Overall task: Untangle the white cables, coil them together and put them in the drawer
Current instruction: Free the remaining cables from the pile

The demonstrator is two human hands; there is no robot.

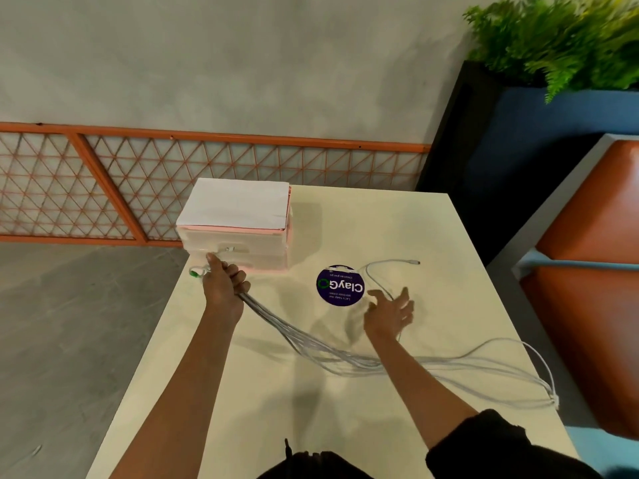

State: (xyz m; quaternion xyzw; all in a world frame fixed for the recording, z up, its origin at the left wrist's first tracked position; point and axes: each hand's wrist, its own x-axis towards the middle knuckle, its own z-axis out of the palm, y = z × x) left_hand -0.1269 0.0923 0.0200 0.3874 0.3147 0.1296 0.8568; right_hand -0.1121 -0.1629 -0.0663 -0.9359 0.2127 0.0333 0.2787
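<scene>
Left hand (224, 288) around white cables (321, 350)

Right hand (389, 311) motion-blurred, white cables (345, 357) partly hidden in left hand (223, 288) grip, green-white item (196, 272) perhaps a plug

At centre left the left hand (223, 288) grips a bundle of white cables (269, 319) just before the small drawer unit (238, 233), strands trailing across the pale table (242, 392) to the lower right, while the right hand (390, 314) hovers, fingers spread, beside a round purple sticker (340, 285).
</scene>
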